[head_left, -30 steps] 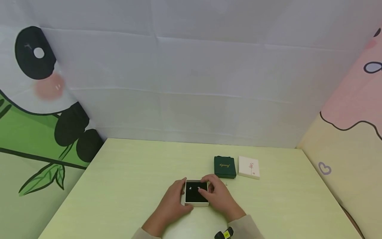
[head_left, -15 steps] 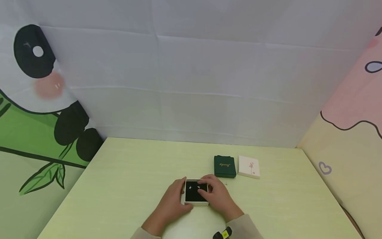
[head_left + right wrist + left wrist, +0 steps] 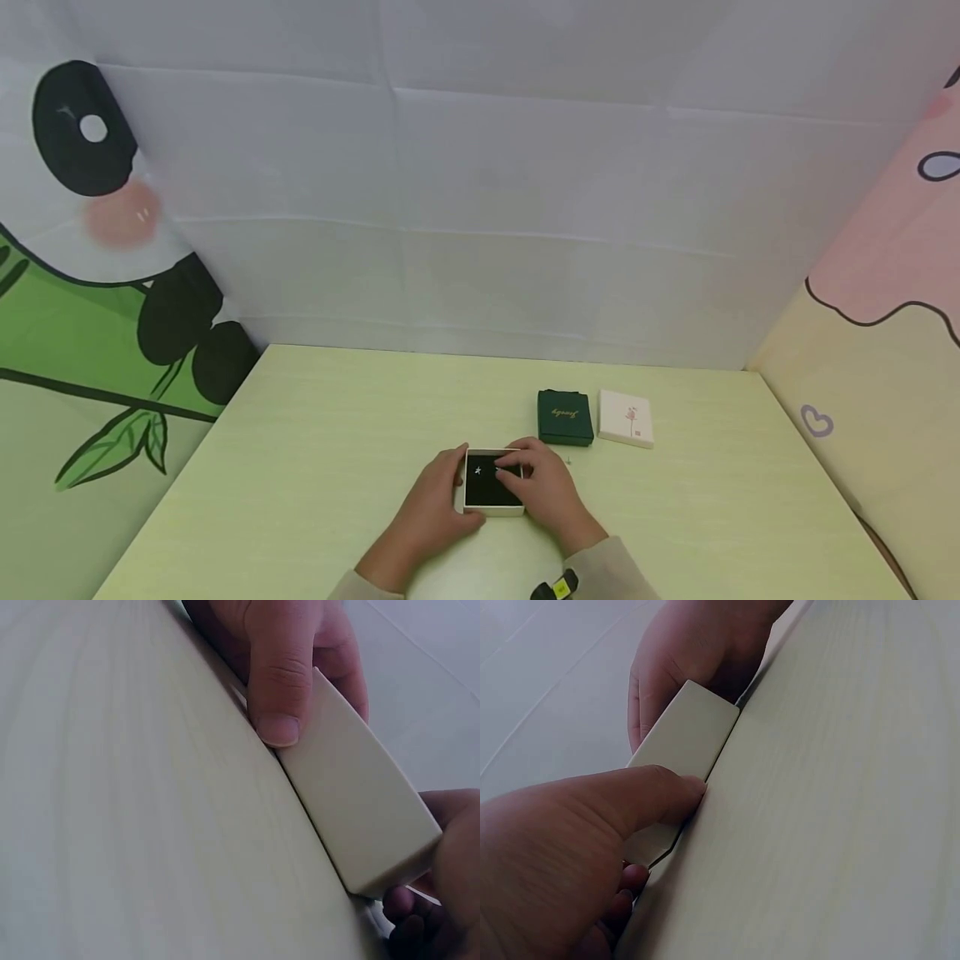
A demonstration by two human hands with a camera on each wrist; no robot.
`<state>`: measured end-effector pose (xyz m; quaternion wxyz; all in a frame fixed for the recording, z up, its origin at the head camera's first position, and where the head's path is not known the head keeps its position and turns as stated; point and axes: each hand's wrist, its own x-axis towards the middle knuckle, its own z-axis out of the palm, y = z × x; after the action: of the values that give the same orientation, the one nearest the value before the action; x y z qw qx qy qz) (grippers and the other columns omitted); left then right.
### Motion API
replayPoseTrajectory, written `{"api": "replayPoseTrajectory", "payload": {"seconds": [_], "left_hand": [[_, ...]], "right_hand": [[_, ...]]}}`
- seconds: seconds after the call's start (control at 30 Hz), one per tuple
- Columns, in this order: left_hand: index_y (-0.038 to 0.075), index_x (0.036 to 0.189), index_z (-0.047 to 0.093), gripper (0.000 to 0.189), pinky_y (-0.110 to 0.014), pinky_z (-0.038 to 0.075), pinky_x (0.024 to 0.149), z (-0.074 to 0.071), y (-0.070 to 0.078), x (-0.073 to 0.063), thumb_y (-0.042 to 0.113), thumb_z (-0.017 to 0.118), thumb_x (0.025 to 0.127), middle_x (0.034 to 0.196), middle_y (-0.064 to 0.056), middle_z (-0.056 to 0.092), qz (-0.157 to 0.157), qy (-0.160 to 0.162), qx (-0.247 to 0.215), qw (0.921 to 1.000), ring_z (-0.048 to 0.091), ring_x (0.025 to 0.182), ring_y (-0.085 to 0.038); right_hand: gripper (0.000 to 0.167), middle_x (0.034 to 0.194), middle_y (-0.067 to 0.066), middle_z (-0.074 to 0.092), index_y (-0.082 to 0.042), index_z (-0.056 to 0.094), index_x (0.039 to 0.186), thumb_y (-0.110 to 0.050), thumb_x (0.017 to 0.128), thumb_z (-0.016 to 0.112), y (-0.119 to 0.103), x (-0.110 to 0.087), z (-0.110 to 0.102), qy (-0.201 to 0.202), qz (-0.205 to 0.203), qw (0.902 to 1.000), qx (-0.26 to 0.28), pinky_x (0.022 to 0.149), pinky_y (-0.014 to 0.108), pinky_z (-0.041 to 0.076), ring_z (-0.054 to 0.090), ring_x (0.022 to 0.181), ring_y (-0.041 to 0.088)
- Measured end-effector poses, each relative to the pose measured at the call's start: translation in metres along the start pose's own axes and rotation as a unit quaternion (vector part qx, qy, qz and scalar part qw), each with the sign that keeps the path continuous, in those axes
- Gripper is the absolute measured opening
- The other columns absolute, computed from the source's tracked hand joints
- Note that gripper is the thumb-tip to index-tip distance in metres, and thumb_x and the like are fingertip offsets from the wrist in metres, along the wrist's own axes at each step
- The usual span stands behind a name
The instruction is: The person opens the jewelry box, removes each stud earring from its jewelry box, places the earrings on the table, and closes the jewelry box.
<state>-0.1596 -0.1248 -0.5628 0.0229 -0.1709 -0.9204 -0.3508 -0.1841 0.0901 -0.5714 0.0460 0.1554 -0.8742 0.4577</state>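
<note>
In the head view, a small white box (image 3: 493, 512) with a black inner pad (image 3: 480, 492) sits on the table. A silver star-shaped earring (image 3: 477, 471) shows on the pad's left half. My left hand (image 3: 435, 508) grips the box from the left, thumb on its near wall and fingers at the far corner. My right hand (image 3: 546, 487) reaches over the right side, its thumb and index finger pinching a second star-shaped earring that they almost wholly cover. Both wrist views show the box's pale outer wall (image 3: 352, 795); the pad and earrings are hidden there.
Behind the right hand lies a dark green box (image 3: 565, 418) with gold lettering. To its right is a flat white box (image 3: 626, 419) with a pink flower print. A tiny silver piece (image 3: 568, 461) lies on the table (image 3: 337, 442) near the green box.
My right thumb and index finger have moved left over the pad and come together on the right-hand star earring, covering it. The left hand and the box have stayed in place.
</note>
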Motion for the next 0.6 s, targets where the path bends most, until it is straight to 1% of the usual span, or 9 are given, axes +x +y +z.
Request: {"api": "replayPoseTrajectory", "payload": {"seconds": [0.13, 0.2, 0.47, 0.6], "left_hand": [[-0.002, 0.15, 0.044, 0.096, -0.037, 0.048, 0.089, -0.001, 0.0006, -0.0011, 0.025, 0.09, 0.07, 0.125, -0.001, 0.056, 0.005, 0.0, -0.002, 1.0, 0.053, 0.099, -0.012], [-0.002, 0.15, 0.044, 0.096, -0.037, 0.048, 0.089, -0.0018, 0.0009, -0.0019, 0.026, 0.09, 0.07, 0.126, -0.001, 0.056, 0.007, 0.0, -0.003, 1.0, 0.053, 0.099, -0.012], [-0.002, 0.151, 0.044, 0.097, -0.037, 0.048, 0.089, -0.004, 0.0, -0.0044, 0.027, 0.09, 0.07, 0.126, -0.001, 0.056, 0.007, -0.006, 0.001, 1.0, 0.053, 0.099, -0.012], [-0.002, 0.151, 0.043, 0.096, -0.037, 0.048, 0.089, -0.0048, -0.0007, -0.0062, 0.026, 0.089, 0.071, 0.127, -0.001, 0.056, 0.008, -0.006, -0.001, 1.0, 0.053, 0.099, -0.011]], "right_hand": [[0.008, 0.113, -0.008, 0.064, -0.02, 0.083, 0.098, -0.021, 0.091, 0.08, -0.0033, -0.0011, 0.0007, 0.006, 0.006, 1.0, -0.004, 0.067, 0.027, 0.046, 0.051, 0.076, 0.007], [0.007, 0.112, -0.009, 0.064, -0.022, 0.082, 0.097, -0.022, 0.09, 0.08, -0.0049, -0.0014, 0.0007, 0.006, 0.016, 0.9999, -0.003, 0.068, 0.027, 0.046, 0.051, 0.076, 0.006], [0.004, 0.117, -0.007, 0.064, -0.024, 0.078, 0.094, -0.023, 0.09, 0.08, -0.009, -0.004, 0.0016, 0.002, 0.03, 0.9995, -0.005, 0.067, 0.027, 0.046, 0.051, 0.074, 0.007], [0.004, 0.116, -0.007, 0.064, -0.024, 0.076, 0.092, -0.024, 0.091, 0.08, -0.0102, -0.0053, 0.0034, 0.0, 0.035, 0.9994, -0.007, 0.067, 0.027, 0.046, 0.051, 0.074, 0.007]]}}
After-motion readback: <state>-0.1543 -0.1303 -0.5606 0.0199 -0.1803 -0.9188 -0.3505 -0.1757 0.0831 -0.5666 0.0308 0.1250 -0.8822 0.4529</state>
